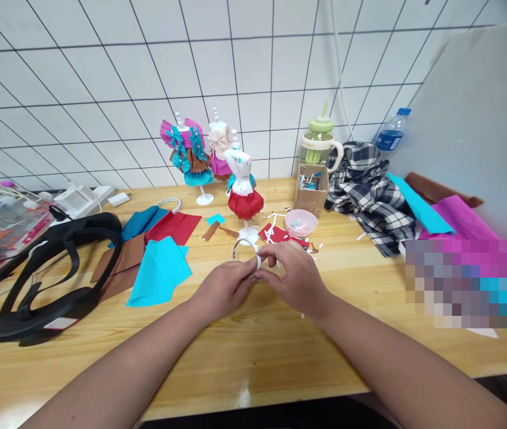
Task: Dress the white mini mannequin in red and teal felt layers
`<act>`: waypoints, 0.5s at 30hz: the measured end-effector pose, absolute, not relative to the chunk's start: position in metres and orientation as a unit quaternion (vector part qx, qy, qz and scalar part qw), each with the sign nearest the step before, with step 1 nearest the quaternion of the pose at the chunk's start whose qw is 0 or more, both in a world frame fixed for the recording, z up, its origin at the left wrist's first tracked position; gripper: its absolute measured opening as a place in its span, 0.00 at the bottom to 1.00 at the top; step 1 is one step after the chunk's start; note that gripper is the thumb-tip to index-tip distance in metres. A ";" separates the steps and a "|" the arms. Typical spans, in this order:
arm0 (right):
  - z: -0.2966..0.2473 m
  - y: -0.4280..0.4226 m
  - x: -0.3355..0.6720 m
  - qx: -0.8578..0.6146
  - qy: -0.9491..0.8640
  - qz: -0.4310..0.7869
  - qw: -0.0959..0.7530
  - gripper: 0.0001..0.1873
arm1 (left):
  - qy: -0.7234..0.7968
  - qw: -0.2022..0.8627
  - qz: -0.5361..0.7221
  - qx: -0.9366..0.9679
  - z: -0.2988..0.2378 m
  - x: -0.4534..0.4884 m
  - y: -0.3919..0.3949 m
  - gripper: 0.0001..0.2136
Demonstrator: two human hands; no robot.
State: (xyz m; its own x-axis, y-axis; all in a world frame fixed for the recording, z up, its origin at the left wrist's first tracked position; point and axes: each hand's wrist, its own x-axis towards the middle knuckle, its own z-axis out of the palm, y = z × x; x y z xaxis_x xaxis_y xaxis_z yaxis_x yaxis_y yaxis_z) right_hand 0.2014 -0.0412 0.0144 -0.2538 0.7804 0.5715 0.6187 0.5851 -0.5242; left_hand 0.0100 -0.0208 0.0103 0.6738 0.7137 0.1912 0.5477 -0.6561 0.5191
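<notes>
Above the front middle of the table, my left hand (224, 287) is closed around the lower side of a narrow white roll of tape (259, 261). My right hand (300, 277) pinches at the roll's right edge with thumb and fingers. Whether a loose tape end lies between those fingertips is too small to tell. Just behind the roll stands a small white dress form (240, 173) with a red crepe paper skirt (246, 204). Red paper scraps (277, 232) and white strips lie behind my right hand, beside a pink bowl (301, 223) of small pieces.
Turquoise paper (157, 273), red paper (175, 227) and brown paper (121, 262) lie left, beside a black headset (112, 268). Decorated dress forms (186, 149) stand behind. A cardboard box (311, 193), green-lidded cup (318, 143), plaid cloth (364, 190) and magenta paper (472, 229) are right.
</notes>
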 end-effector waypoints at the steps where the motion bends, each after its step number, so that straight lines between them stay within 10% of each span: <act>1: 0.014 -0.041 0.201 -0.448 -0.785 0.098 0.417 0.11 | 0.351 0.212 0.190 0.892 0.012 0.010 -0.021 0.07; 15: 0.010 -0.038 0.201 -0.467 -0.785 0.113 0.392 0.05 | 0.373 0.208 0.150 0.892 0.015 0.011 -0.024 0.14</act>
State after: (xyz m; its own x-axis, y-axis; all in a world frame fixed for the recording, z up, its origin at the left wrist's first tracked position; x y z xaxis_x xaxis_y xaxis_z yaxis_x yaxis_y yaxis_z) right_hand 0.2012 -0.0383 0.0104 -0.2569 0.8211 0.5097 0.6443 0.5386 -0.5430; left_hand 0.0114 -0.0242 0.0146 0.6770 0.7275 0.1120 0.6028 -0.6353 0.4828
